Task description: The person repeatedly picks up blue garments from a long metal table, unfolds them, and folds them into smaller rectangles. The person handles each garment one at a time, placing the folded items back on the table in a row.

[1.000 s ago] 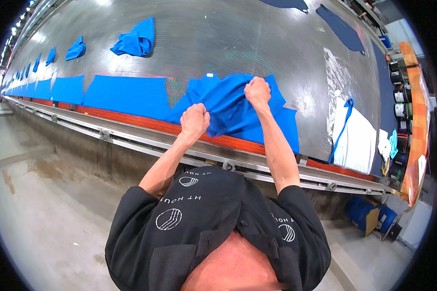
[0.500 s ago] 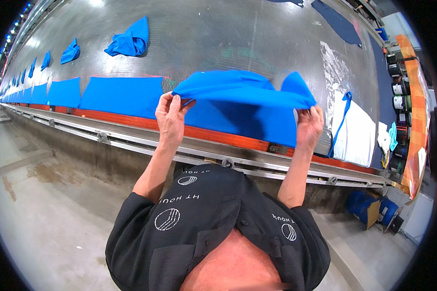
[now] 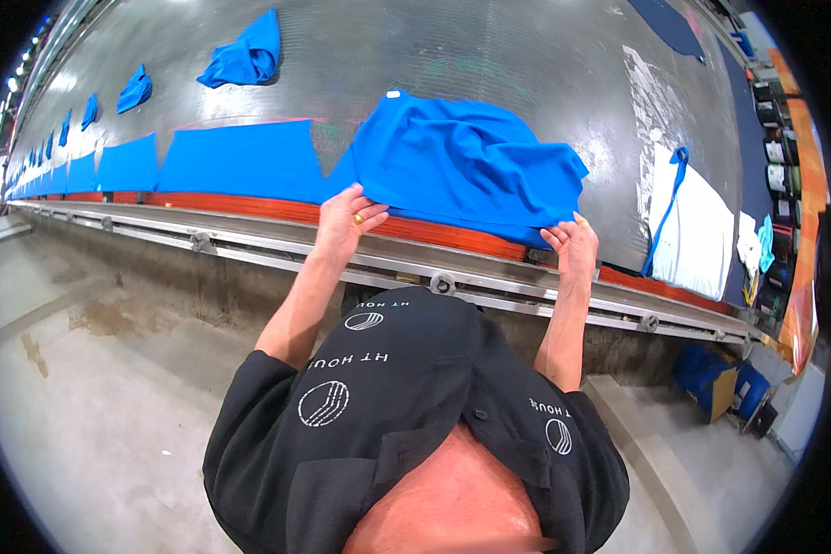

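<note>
A crumpled blue fabric piece (image 3: 462,152) lies over another blue panel at the near edge of the long table. My left hand (image 3: 349,220) pinches its near left corner, with a ring showing on one finger. At the near right corner, my right hand (image 3: 572,242) has its fingertips closed on the same fabric. Between the two hands the near edge runs fairly straight, while the far part is rumpled. A small white tag (image 3: 393,94) shows at the far left of the piece.
Flat blue panels (image 3: 240,159) line the near edge to the left, with bunched blue pieces (image 3: 245,54) beyond them. White fabric with a blue strip (image 3: 692,231) lies at right. A metal rail (image 3: 489,294) runs along the table's front. Blue drums (image 3: 706,374) stand below right.
Both hands have come down toward the near table edge with the fabric. The piece, held up in the air before, now rests on the panel, its far part spread out.
</note>
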`<state>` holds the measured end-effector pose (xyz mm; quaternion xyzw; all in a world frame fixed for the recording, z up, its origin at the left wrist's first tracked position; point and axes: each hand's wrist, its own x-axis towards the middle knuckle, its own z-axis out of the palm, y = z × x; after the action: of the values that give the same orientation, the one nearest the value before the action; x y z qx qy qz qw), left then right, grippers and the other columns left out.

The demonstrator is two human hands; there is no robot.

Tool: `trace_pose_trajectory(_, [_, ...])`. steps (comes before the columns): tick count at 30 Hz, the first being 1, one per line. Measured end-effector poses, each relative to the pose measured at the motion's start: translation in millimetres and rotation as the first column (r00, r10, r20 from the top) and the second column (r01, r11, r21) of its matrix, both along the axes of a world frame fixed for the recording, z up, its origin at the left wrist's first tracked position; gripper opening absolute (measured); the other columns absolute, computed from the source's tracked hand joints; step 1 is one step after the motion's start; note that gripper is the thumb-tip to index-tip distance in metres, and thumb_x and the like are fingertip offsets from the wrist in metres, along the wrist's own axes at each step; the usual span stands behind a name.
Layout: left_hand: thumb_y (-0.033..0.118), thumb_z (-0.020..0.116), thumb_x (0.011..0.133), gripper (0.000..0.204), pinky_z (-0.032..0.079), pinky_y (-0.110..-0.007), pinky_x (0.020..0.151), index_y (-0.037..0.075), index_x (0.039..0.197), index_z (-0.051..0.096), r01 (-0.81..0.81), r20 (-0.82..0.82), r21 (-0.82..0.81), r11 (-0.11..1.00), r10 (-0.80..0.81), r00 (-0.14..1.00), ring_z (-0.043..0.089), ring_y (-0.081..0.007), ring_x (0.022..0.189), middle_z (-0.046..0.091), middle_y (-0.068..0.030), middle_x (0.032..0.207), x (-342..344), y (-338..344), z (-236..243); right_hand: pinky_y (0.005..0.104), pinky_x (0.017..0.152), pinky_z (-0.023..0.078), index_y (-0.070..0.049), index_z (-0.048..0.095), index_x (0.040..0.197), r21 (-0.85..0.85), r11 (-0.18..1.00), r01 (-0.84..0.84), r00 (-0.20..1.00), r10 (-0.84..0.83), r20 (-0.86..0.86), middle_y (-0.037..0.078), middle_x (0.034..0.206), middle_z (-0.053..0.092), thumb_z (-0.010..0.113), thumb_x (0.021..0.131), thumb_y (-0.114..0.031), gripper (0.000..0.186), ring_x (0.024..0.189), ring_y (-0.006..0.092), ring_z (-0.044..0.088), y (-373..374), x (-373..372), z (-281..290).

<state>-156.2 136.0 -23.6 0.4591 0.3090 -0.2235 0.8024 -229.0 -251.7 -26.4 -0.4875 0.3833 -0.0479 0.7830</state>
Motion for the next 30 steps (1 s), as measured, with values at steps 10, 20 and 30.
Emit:
trace_pose_trajectory(10, [0.019, 0.065, 0.092, 0.024, 0.059, -0.029, 0.06, -0.003, 0.101, 0.061, 0.357, -0.053, 0.396, 0.846, -0.367, 0.929, 0.071, -0.0231, 0.076, 0.069, -0.0157, 0.088, 19, 8, 12, 0.0283, 0.052, 0.057, 0.008, 0.055, 0.106, -0.161, 0.973, -0.166, 0.956, 0.118, -0.27, 0.015, 0.086, 0.065, 0.07, 0.086, -0.012, 0.032, 0.068, 0.0252, 0.07, -16, 6, 14])
trace_pose_trajectory(20, [0.02, 0.064, 0.094, 0.027, 0.058, -0.029, 0.062, -0.004, 0.104, 0.061, 0.418, -0.069, 0.445, 0.792, -0.434, 0.898, 0.071, -0.0222, 0.076, 0.07, -0.0179, 0.09, 23, 12, 17, 0.0279, 0.059, 0.057, -0.005, 0.061, 0.089, -0.116, 0.946, -0.303, 0.927, 0.264, -0.266, 0.004, 0.079, 0.065, 0.067, 0.089, -0.013, 0.011, 0.069, 0.0172, 0.069, -27, 3, 30])
trace_pose_trajectory(30, [0.018, 0.061, 0.094, 0.017, 0.06, -0.039, 0.075, 0.003, 0.102, 0.061, 0.4, 0.147, 0.172, 0.9, -0.425, 0.893, 0.069, -0.0242, 0.084, 0.068, -0.0123, 0.094, 159, 10, 46, 0.0344, 0.07, 0.058, -0.007, 0.056, 0.082, 0.006, 0.969, -0.248, 0.957, 0.244, 0.156, 0.003, 0.073, 0.058, 0.061, 0.093, -0.014, 0.014, 0.07, 0.016, 0.063, -87, 122, 36])
